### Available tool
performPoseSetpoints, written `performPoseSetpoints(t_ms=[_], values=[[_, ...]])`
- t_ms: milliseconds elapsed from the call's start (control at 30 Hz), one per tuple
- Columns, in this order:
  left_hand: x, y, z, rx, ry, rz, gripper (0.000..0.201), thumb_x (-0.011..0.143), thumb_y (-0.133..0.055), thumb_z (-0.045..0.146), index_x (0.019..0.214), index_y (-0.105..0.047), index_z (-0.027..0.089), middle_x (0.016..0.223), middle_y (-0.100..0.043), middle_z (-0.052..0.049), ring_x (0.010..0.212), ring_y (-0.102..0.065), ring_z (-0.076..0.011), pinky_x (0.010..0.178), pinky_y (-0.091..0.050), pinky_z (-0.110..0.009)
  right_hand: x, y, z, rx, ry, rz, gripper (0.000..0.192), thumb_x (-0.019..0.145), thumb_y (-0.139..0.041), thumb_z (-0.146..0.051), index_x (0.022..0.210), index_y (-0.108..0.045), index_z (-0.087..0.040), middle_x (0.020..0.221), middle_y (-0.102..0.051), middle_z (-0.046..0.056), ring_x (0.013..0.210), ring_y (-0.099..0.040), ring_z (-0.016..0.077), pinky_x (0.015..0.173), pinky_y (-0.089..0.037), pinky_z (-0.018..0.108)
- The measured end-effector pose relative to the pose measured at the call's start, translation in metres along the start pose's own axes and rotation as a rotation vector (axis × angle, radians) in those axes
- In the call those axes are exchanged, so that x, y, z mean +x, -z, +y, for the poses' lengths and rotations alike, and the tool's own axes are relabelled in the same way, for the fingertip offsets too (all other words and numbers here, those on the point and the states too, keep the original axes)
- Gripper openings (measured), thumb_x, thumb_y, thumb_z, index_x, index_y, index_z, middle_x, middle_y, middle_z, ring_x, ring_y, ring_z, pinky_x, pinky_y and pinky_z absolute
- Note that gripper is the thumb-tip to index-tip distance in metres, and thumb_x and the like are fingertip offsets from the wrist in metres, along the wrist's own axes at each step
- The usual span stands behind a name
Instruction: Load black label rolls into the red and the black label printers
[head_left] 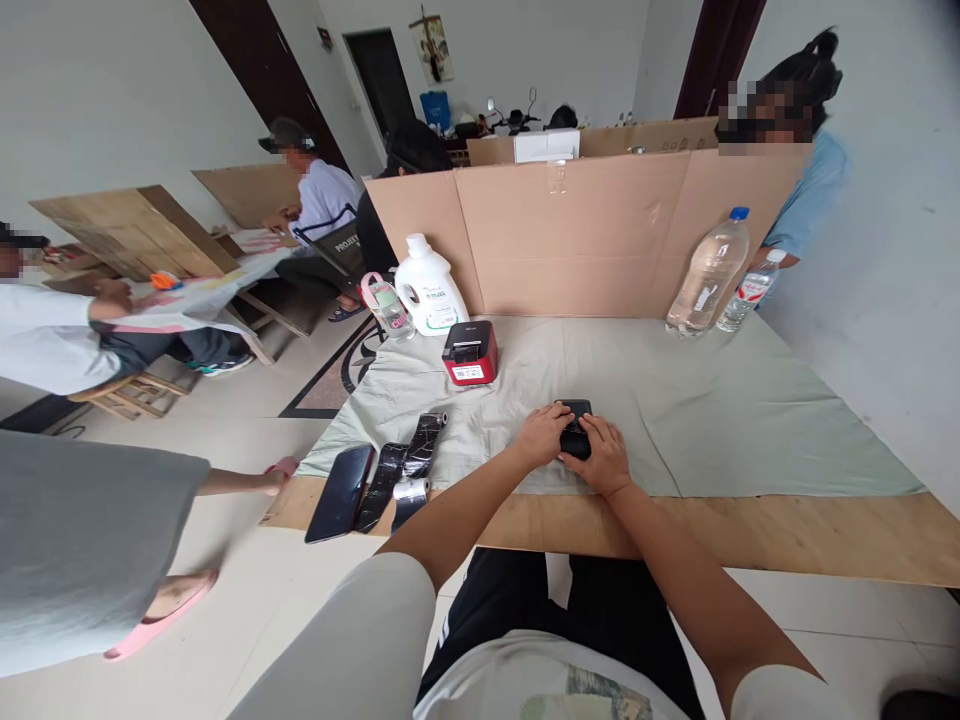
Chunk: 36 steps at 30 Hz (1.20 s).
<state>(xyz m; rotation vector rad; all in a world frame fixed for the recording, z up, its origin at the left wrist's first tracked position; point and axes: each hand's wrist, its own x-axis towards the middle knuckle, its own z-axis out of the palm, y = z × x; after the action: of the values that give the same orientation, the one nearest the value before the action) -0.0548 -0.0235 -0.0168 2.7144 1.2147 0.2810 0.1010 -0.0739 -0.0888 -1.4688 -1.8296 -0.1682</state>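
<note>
Both my hands rest on a small black device (576, 412) lying on the pale green cloth (697, 410) near the table's front edge. My left hand (541, 436) cups its left side. My right hand (604, 455) covers its near right part, fingers curled over it. Only the far top of the device shows between the hands.
A red and black label printer (469, 353) stands behind left. A black phone (340, 492) and shiny black ribbon strips (405, 468) lie at the front left corner. A white detergent jug (428, 288), two water bottles (708, 272) and a cardboard screen (585, 240) line the back. People sit at left.
</note>
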Motion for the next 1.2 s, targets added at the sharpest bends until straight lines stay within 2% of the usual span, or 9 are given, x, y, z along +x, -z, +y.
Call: performPoseSetpoints(t_ms=[167,367,500,567,633,700,800,1033,1200], values=[[-0.005,-0.009,-0.001,-0.042,-0.008,0.007,0.057,0.076,-0.06,0.013,0.132,-0.05,0.018,0.14,-0.047,-0.011,0.135,-0.035,-0.0232,0.11,-0.034,-0.038,0.001,0.003,-0.004,-0.027,-0.019,-0.018,0.066,0.073,-0.061,-0.058,0.122,-0.056,-0.014,0.125,-0.058,0.016,0.119,-0.048,0.0324,0.1,-0.036,0.049],[-0.02,-0.043,-0.005,-0.209,0.013,0.214,0.059,0.08,-0.041,0.003,0.137,-0.044,0.017,0.148,-0.039,-0.008,0.141,-0.026,-0.0177,0.114,-0.03,-0.039,-0.002,0.005,-0.017,-0.005,-0.098,-0.084,0.067,0.074,-0.062,-0.045,0.131,-0.046,-0.014,0.134,-0.049,0.017,0.115,-0.05,0.0325,0.094,-0.043,0.049],[-0.03,-0.059,-0.006,-0.298,0.18,0.294,0.068,0.079,-0.036,0.002,0.145,-0.03,0.018,0.15,-0.034,-0.01,0.138,-0.033,-0.0192,0.112,-0.035,-0.042,-0.005,0.003,-0.029,-0.066,-0.204,-0.106,0.075,0.069,-0.066,-0.043,0.134,-0.042,-0.015,0.142,-0.037,0.021,0.113,-0.052,0.036,0.087,-0.047,0.05],[-0.034,-0.064,-0.005,-0.267,0.258,0.288,0.069,0.08,-0.038,0.006,0.147,-0.024,0.017,0.149,-0.035,-0.012,0.138,-0.033,-0.0217,0.112,-0.034,-0.043,-0.004,0.002,-0.03,-0.084,-0.212,-0.113,0.075,0.067,-0.067,-0.042,0.134,-0.042,-0.017,0.143,-0.035,0.021,0.114,-0.051,0.0367,0.085,-0.048,0.05],[-0.038,-0.066,-0.004,-0.181,0.235,0.219,0.064,0.084,-0.041,0.013,0.147,-0.027,0.017,0.148,-0.036,-0.014,0.139,-0.03,-0.0249,0.112,-0.031,-0.046,0.002,0.003,-0.024,-0.086,-0.187,-0.109,0.073,0.066,-0.066,-0.039,0.133,-0.044,-0.018,0.142,-0.037,0.019,0.114,-0.051,0.036,0.087,-0.047,0.049],[-0.042,-0.065,-0.001,-0.072,0.128,0.114,0.057,0.089,-0.042,0.024,0.145,-0.031,0.019,0.15,-0.033,-0.012,0.141,-0.024,-0.0274,0.113,-0.025,-0.051,0.013,0.004,-0.009,-0.097,-0.162,-0.085,0.071,0.065,-0.066,-0.037,0.13,-0.047,-0.017,0.139,-0.041,0.019,0.113,-0.051,0.0349,0.089,-0.046,0.048],[-0.047,-0.06,0.002,0.034,0.003,-0.002,0.053,0.093,-0.04,0.039,0.144,-0.033,0.028,0.154,-0.026,-0.005,0.144,-0.015,-0.0277,0.114,-0.016,-0.056,0.038,0.008,0.032,-0.143,-0.172,-0.041,0.067,0.063,-0.065,-0.036,0.126,-0.051,-0.015,0.134,-0.045,0.019,0.112,-0.05,0.0346,0.093,-0.044,0.048],[-0.049,-0.055,0.002,0.019,-0.014,-0.084,0.054,0.095,-0.031,0.046,0.147,-0.026,0.032,0.156,-0.019,-0.001,0.145,-0.009,-0.027,0.115,-0.009,-0.057,0.088,0.025,0.162,-0.26,-0.49,0.075,0.068,0.061,-0.065,-0.039,0.122,-0.052,-0.012,0.128,-0.045,0.021,0.111,-0.047,0.0357,0.094,-0.039,0.05],[-0.054,-0.05,0.004,-0.028,-0.02,-0.121,0.055,0.095,-0.027,0.049,0.148,-0.024,0.033,0.157,-0.014,0.001,0.145,-0.005,-0.0274,0.115,-0.006,-0.057,0.086,0.042,0.213,-0.359,-0.676,0.05,0.073,0.064,-0.065,-0.04,0.128,-0.045,-0.01,0.133,-0.038,0.025,0.115,-0.042,0.0373,0.094,-0.036,0.047]])
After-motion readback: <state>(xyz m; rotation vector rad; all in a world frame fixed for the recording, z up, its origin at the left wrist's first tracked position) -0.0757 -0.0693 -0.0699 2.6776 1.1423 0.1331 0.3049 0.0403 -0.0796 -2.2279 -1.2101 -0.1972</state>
